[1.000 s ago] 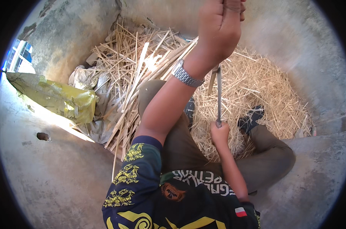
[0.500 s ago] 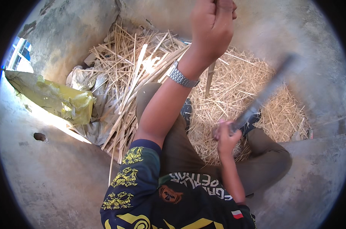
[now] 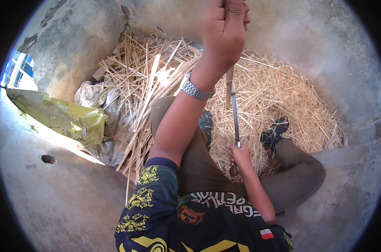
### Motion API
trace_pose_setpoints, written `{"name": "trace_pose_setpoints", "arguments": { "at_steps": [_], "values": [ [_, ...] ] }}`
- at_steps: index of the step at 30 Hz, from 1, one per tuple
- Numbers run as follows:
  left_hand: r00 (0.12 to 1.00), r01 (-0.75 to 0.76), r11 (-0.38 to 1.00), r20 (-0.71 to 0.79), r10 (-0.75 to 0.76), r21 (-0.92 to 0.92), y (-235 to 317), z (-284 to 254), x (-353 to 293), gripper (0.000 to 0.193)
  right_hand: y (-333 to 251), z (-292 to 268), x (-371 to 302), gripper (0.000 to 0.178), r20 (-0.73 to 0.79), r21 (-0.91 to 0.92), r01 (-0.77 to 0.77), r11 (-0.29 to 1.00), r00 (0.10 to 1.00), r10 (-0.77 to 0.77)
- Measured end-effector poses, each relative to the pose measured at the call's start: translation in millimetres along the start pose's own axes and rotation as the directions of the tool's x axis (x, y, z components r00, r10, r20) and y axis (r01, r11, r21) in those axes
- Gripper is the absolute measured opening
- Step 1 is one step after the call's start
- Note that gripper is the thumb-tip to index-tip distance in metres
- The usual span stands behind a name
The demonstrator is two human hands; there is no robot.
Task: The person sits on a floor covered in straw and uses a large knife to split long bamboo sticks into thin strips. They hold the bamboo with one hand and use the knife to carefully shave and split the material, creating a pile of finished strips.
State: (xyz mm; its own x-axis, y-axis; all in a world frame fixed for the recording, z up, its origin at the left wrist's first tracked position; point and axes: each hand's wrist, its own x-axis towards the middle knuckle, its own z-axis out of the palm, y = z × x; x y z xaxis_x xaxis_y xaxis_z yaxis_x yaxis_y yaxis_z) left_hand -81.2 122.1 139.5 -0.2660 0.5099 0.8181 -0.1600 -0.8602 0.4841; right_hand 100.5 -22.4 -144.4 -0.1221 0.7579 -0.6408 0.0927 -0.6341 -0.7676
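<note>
Raised at the top of the view, my left hand (image 3: 224, 31) is closed in a fist around a bamboo strip (image 3: 228, 90). The strip's lower part hangs down past my wrist; its upper part is hidden behind my hand. A metal wristwatch (image 3: 196, 88) is on that arm. Lower down, in front of my body, my right hand (image 3: 241, 158) is wrapped round the handle of a long knife (image 3: 235, 117). Its narrow blade points away from me, with the tip beside the strip; whether they touch I cannot tell.
Fine shavings (image 3: 283, 96) are heaped ahead and right, around my dark-shod feet. A pile of bamboo strips (image 3: 144, 92) lies left, beside a torn yellow sack (image 3: 75, 117). A concrete wall (image 3: 291, 29) rises behind; a low ledge (image 3: 72, 185) with a hole is at left.
The knife has swung inward from the right, from a blurred slant to nearly upright beside the strip. My right hand has moved slightly left and down; my left hand has shifted slightly left.
</note>
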Motion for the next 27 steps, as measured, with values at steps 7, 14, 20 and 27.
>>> {"name": "trace_pose_setpoints", "arguments": {
  "at_steps": [7, 14, 20, 27],
  "values": [
    [0.995, 0.009, 0.999, -0.102, -0.005, 0.039, 7.0, -10.5, 8.5, 0.021, -11.5, -6.8, -2.1, 0.032, -0.128, -0.284, 0.414, 0.865, 0.878, -0.462],
    [0.992, -0.030, 0.997, -0.117, 0.037, 0.069, 2.8, -18.8, 13.1, 0.022, 27.4, 13.1, 76.7, 0.027, -0.138, -0.349, 0.262, 0.900, 0.935, -0.326],
    [0.984, -0.007, 0.999, -0.177, 0.015, 0.046, -0.1, -19.3, 13.2, 0.024, 41.1, 3.3, 80.2, 0.029, -0.247, -0.387, 0.026, 0.922, 0.960, -0.130],
    [0.965, 0.101, 0.985, -0.256, -0.064, 0.136, 10.6, -25.1, 18.1, 0.032, -10.1, 38.1, 35.4, 0.028, -0.177, -0.270, 0.545, 0.794, 0.782, -0.597]
  ]
}}
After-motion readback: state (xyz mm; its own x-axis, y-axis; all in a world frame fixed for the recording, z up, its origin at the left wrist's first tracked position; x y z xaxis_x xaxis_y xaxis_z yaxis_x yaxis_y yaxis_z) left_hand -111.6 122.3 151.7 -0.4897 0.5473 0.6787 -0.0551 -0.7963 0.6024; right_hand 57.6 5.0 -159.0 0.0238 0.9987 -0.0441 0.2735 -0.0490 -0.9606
